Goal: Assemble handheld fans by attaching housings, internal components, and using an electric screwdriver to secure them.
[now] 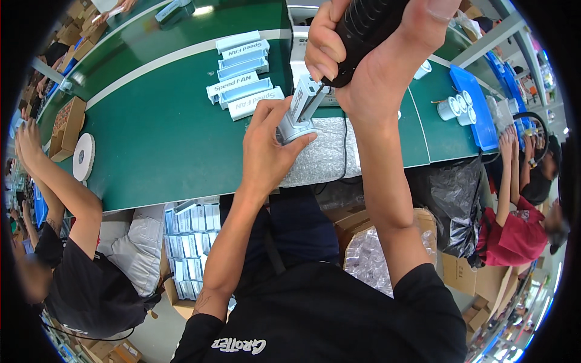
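My left hand (265,145) holds a pale blue plastic housing (298,129) upright by its round base, thumb in front and fingers behind. The housing has a narrow, open-channelled upper part. High on the right, my right hand (384,81) is wrapped round a black power screwdriver (367,27) with a ribbed grip. Its thin bit slants down into the housing's channel; the exact tip contact is too small to tell. Bubble wrap (327,151) lies under the work at the table's near edge. Several similar pale blue housing pieces (245,91) lie in a column beyond my left hand.
A green table (163,145) spans the front. White cylindrical parts (449,109) stand by a blue tray (475,115) on the right. At left are a cardboard box (68,127) and a white roll (83,157). Below, boxes hold blue parts (192,242) and plastic wrap (378,257). Co-workers sit on both sides.
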The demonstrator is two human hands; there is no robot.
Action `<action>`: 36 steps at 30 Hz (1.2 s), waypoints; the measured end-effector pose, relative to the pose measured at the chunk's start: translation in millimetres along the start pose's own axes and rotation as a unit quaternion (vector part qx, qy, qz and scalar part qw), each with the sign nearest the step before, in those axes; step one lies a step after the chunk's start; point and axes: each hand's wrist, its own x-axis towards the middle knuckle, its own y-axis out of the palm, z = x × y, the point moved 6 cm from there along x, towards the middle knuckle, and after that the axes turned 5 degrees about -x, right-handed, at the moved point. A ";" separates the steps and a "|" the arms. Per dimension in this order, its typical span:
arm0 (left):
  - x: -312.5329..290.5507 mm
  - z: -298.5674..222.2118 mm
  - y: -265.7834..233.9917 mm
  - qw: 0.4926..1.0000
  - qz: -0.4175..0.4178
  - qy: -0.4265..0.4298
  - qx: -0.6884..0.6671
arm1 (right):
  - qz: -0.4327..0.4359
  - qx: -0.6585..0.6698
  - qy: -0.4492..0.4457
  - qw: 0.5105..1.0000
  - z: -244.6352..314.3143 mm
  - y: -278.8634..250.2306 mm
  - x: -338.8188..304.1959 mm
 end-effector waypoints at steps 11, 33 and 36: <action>-8.1 32.7 -197.5 0.974 -0.156 -0.071 0.147 | -0.186 -0.469 0.026 0.863 99.4 -87.9 -74.7; -36.0 -62.7 26.1 0.987 0.118 0.053 -0.094 | -0.050 -0.345 0.409 0.843 36.6 -30.7 -181.9; -34.0 -26.3 6.8 0.993 0.069 0.008 -0.100 | 0.003 -0.402 0.345 0.848 50.1 -27.2 -147.7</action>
